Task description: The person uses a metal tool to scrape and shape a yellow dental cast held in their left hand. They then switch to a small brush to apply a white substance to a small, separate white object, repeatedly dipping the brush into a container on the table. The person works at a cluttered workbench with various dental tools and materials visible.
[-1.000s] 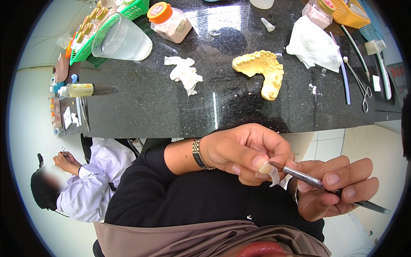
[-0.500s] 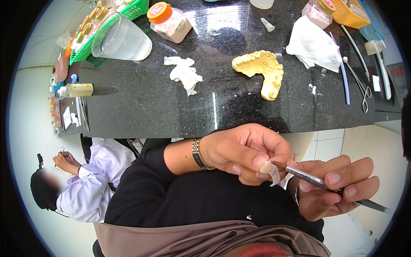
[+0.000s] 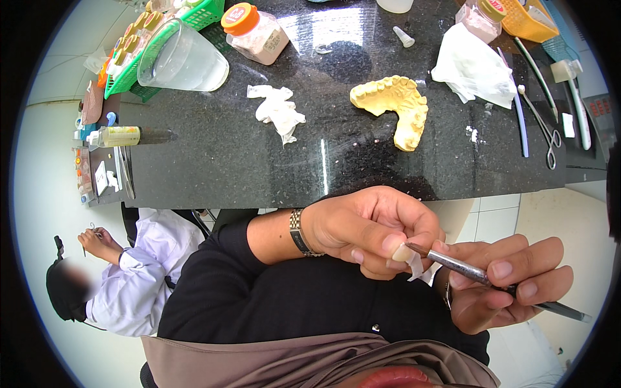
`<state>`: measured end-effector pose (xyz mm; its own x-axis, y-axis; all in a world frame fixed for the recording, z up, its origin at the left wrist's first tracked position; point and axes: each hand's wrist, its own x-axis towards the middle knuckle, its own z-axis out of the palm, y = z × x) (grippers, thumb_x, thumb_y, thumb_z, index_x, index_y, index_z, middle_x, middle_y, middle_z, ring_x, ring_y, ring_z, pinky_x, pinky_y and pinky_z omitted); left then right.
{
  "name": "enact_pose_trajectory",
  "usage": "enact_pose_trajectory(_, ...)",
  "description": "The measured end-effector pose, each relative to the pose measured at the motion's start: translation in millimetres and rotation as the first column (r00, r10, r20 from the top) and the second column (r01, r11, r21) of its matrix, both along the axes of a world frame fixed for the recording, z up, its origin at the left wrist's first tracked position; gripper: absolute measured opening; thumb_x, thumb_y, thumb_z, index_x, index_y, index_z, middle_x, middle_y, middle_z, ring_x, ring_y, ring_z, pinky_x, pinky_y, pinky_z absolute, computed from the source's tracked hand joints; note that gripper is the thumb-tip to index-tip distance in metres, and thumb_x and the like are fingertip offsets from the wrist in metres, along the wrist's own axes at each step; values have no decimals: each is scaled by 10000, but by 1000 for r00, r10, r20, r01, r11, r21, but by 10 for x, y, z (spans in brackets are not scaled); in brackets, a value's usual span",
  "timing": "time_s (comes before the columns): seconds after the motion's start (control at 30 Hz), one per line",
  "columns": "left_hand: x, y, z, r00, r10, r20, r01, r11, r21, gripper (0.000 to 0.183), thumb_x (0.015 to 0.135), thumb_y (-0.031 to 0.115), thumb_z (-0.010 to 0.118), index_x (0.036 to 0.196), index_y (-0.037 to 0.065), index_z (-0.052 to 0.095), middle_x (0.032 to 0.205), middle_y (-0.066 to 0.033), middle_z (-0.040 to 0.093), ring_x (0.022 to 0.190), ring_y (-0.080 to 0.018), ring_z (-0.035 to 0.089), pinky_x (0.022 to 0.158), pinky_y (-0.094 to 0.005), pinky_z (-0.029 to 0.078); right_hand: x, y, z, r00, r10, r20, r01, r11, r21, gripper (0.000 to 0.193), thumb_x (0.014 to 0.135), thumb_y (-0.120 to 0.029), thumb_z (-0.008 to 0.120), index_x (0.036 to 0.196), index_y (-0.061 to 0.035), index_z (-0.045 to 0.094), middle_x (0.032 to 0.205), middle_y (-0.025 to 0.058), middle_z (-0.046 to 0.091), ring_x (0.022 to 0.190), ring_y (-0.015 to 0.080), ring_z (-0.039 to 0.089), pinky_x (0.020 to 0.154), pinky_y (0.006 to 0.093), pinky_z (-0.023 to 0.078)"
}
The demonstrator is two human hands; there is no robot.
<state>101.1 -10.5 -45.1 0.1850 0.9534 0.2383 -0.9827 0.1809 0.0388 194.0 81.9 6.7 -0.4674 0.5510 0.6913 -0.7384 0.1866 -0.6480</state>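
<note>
- L hand [image 3: 370, 226]: grip closed, pinching tooth-like piece [image 3: 401, 253], just off table [image 3: 220, 158] edge
- R hand [image 3: 508, 279]: grip closed on brush [image 3: 462, 269]
- Chg: your brush tip's nudged L, at piece's edge; piece ~unmoved, so L prob. steadies, R works

Right of centre in the lower half of the frame, your left hand [image 3: 372, 229] pinches a small cream piece [image 3: 401, 253] (a whitish strip [image 3: 416, 266] hangs beside it). Your right hand [image 3: 514, 281] holds a brush [image 3: 462, 268], tip at the piece. Above, a yellow dental cast [image 3: 407, 103] lies on the counter [image 3: 226, 165].
</note>
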Motion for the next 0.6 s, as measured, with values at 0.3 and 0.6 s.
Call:
enact_pose_trajectory(0.3,-40,-65,17,1000,-5,11,5,1000,4,185,819,145,543,842,-19,459,798,-87,511,393,-3,261,349,-164,187,-56,-66,29,1000,-10,-10,10,1000,-10,233,812,-28,503,865,-1,278,826,133,377,524,149,478,437,227,527)
enact_pose_trajectory(0.6,-54,-94,33,1000,-1,3,1,1000,2,189,821,150,540,837,-18,455,751,-68,496,389,-3,269,348,-164,185,-53,-94,79,998,-27,50,26,1000,10,227,814,-32,500,869,-2,282,823,132,377,515,142,468,444,228,529)
